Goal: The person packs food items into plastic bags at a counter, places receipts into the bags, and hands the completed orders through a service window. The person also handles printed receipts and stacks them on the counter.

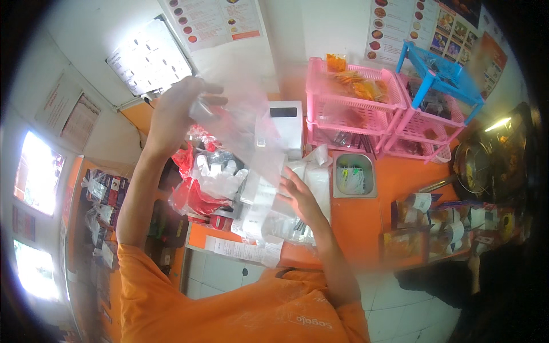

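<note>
My left hand (182, 108) is raised at the upper left, its fingers closed on the top of a clear plastic bag (246, 128). The thin bag hangs slantwise down to the right over the orange counter. Close to its lower end is my right hand (298, 197), fingers stretched out and apart; whether they touch the film is hard to see. Beneath the bag lie a pile of white and clear plastic bags (311, 197) and a red plastic bag (200, 197). Behind it stands a white device (289, 123) with a dark panel.
Pink tiered baskets (354, 103) with packets stand at the back, beside a blue rack (440, 74). A metal container (354, 190) is sunk in the counter (357, 228). To the right are packed food boxes (403, 246), a frying pan (472, 168) and another person's dark sleeve (434, 277).
</note>
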### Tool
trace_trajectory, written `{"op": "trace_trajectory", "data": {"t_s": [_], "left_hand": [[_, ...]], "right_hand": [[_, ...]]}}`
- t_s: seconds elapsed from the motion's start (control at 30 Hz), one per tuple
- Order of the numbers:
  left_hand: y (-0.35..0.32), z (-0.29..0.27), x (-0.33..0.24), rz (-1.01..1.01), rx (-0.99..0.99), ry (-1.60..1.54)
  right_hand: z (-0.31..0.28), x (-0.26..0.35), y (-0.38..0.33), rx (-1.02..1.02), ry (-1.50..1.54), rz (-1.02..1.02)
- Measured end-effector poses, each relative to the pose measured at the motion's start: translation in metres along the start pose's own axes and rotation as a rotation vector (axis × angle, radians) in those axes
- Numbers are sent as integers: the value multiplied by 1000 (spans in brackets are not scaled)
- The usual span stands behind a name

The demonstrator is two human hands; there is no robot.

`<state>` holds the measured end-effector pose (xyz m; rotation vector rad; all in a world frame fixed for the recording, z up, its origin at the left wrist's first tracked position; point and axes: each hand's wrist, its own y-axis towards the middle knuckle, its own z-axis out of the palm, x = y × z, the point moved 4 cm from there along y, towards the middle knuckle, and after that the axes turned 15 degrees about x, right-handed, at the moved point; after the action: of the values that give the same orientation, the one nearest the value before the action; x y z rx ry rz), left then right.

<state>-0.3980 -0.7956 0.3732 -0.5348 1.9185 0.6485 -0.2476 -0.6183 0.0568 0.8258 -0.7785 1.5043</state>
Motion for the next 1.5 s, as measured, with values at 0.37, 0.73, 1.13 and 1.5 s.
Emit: {"op": "trace_trajectory", "data": {"t_s": [0.37,0.73,1.13,1.5], "left_hand": [[-113,-96,131,-133,-172,-111],[-160,233,116,-128,341,109],[-135,380,64,-466,67,-115],[-102,424,85,-554,-241,-835]], "right_hand": [[39,-5,-60,373,683,-180],[38,2,-176,-137,-345,-73],[-38,39,-252,-414,303,-142],[-79,107,-297,-588,-806,-177]]}}
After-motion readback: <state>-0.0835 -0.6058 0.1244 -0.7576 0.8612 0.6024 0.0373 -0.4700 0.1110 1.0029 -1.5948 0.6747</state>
